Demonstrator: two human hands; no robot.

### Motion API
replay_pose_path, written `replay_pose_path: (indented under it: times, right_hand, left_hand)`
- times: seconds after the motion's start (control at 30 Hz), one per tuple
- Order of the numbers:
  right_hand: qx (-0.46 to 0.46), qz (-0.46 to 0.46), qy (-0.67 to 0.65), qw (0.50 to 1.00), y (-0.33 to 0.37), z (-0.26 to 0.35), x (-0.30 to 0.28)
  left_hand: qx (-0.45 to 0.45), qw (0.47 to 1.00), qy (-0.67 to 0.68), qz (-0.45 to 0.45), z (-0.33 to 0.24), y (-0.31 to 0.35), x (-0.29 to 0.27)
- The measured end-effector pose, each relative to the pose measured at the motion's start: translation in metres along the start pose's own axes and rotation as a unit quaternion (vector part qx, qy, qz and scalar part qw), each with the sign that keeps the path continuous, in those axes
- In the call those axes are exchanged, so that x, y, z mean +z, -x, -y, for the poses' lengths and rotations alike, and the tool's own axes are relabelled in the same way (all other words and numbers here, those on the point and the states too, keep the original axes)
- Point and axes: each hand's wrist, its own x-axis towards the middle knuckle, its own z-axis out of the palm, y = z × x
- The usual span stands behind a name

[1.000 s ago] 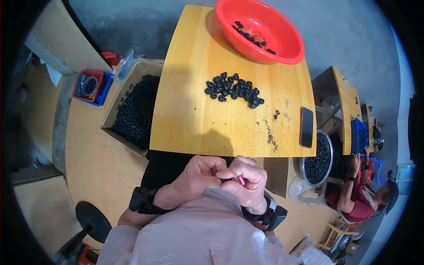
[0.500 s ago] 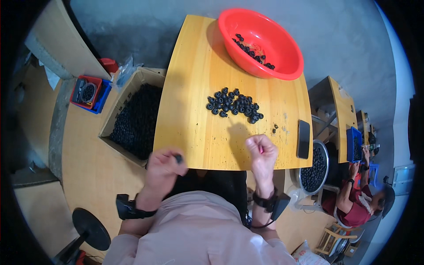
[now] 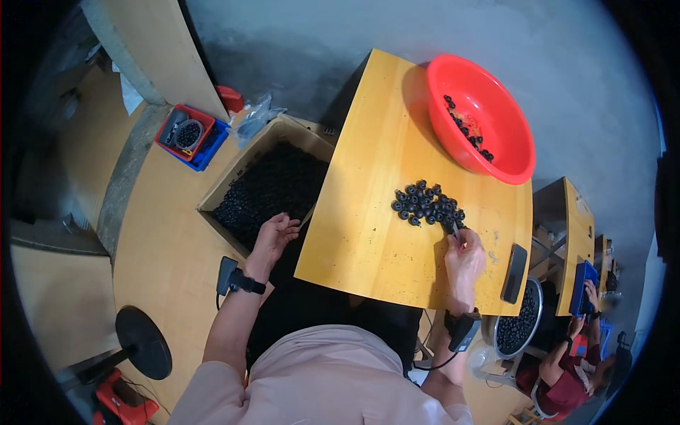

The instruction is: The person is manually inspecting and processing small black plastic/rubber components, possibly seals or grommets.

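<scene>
My left hand (image 3: 273,239) hangs over the near edge of the cardboard box (image 3: 207,210) left of the table. Its fingers are loosely bent and apart, with nothing seen in them. The box holds a deep heap of small black parts (image 3: 265,184). On the yellow wooden table (image 3: 368,234), my right hand (image 3: 466,263) is closed on a thin grey pointed tool (image 3: 456,229), whose kind I cannot make out. The tool's tip reaches the near right edge of a cluster of round black parts with holes (image 3: 426,204).
A red basin (image 3: 506,120) with a few black parts stands at the table's far end. A phone (image 3: 514,273) lies near the right edge. Beyond are a metal bowl of black parts (image 3: 517,327) and a seated co-worker (image 3: 567,372) with a blue tray (image 3: 584,283).
My left hand has moved from the table's front to the box, and the black part it held is gone from its fingers. My right hand has reached forward to the cluster. The view has shifted.
</scene>
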Motion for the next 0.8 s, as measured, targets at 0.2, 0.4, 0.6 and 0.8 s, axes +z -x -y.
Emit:
replay_pose_path:
  times: [0.2, 0.4, 0.6, 0.8]
  right_hand:
    - [0.110, 0.100, -0.370, 0.917, 0.024, 0.026, -0.044]
    - [0.006, 0.205, -0.632, 0.748, 0.062, 0.059, -0.065]
    - [-0.102, 0.207, -0.553, 0.800, 0.080, 0.067, -0.083]
    - [-0.095, 0.191, -0.536, 0.817, 0.093, 0.057, -0.093]
  left_hand:
    - [0.182, 0.983, -0.033, -0.013, -0.023, 0.054, 0.035]
    - [0.196, 0.941, -0.105, 0.255, -0.035, 0.153, 0.120]
    - [0.076, 0.874, -0.170, 0.449, -0.006, 0.176, 0.168]
    - [-0.026, 0.884, -0.132, 0.447, 0.012, 0.188, 0.170]
